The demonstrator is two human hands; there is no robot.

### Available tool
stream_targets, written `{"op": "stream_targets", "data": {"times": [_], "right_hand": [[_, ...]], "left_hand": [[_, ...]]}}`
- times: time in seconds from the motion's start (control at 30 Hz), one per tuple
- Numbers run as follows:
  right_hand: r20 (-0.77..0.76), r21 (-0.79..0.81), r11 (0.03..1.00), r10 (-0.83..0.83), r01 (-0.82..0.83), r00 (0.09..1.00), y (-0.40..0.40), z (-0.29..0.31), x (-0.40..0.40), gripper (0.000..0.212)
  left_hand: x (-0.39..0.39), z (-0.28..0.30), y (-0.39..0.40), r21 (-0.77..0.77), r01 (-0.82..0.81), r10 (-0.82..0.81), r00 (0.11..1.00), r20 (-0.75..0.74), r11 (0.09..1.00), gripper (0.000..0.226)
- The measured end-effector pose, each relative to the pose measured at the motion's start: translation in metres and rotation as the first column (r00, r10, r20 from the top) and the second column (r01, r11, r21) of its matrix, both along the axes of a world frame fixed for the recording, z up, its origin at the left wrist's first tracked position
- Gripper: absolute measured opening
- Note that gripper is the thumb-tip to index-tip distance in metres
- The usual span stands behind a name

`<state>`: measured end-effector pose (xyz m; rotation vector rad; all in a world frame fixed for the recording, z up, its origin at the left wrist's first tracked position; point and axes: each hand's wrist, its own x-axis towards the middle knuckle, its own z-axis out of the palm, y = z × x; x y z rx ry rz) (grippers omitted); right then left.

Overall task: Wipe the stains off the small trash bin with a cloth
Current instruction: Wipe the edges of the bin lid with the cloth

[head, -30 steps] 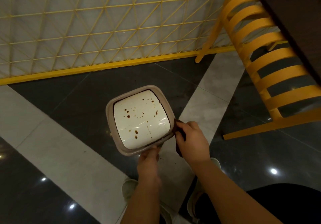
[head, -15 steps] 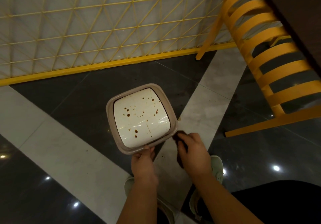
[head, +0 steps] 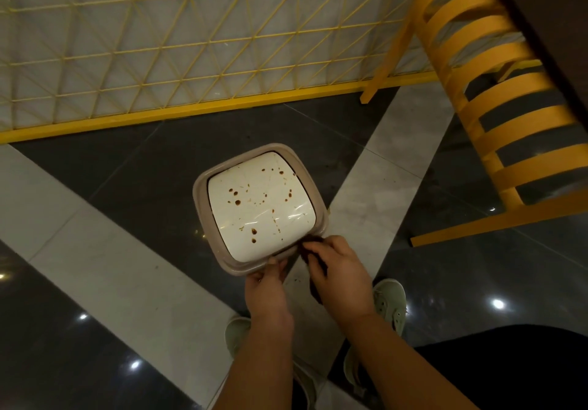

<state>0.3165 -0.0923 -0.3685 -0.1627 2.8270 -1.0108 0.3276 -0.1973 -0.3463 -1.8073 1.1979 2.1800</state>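
So the small square trash bin with the beige plastic rim (head: 203, 187) is sitting on the glossy dark grey and light grey tiled floor (head: 105, 269), pretty much dead centre, and everything else is easiest to place off that. Its glossy white swing lid (head: 261, 202) is closed and speckled with brown stains (head: 237, 202), the biggest blobs toward the lid's left side and a couple more near the edge closest to the person. The left hand (head: 265, 285) is at the bin's near rim, fingers curled onto the rim's edge, so that grip is closed on the bin itself. The right hand (head: 339, 269) is just beside the bin's near right corner, fingers bunched tight around a dark brown cloth (head: 313, 255); the cloth touches the rim at that corner and isn't on the white lid. Most of the cloth is hidden under the hand, so I can't tell how it's folded. Below the bin, under the forearms, there are two pale green sneakers (head: 389, 301) on the floor. Beyond the bin, on its far side, a yellow wire lattice fence with a solid yellow base bar (head: 191, 112) runs in front of a white wall. Off to the bin's right and well apart from it there's a yellow slatted chair (head: 496, 123), with a dark brown tabletop (head: 553, 27) edge over it in the upper right corner.
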Motion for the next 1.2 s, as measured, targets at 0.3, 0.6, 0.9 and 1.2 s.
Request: {"op": "stream_targets", "data": {"times": [0.3,0.6,0.9,1.2], "right_hand": [[0.008,0.066,0.991,0.114,-0.114,0.993,-0.018,0.009,0.003,0.026],[-0.006,0.111,0.993,0.049,-0.048,0.999,-0.01,0.01,-0.01,0.022],[0.025,0.126,0.972,0.197,-0.199,0.98,-0.012,0.008,-0.011,0.021],[0.07,0.047,0.954,0.291,-0.295,0.954,-0.049,0.009,0.013,0.027]], "left_hand": [[-0.002,-0.005,0.003,-0.038,0.017,-0.018,1.0,-0.002,0.999,0.033],[-0.004,-0.004,0.002,-0.053,0.001,0.001,0.999,0.033,0.999,0.026],[0.006,-0.006,-0.014,-0.092,-0.148,0.158,0.982,0.106,0.985,0.023],[0.004,-0.005,-0.016,-0.088,-0.159,0.166,0.984,0.07,0.983,0.032]]}}
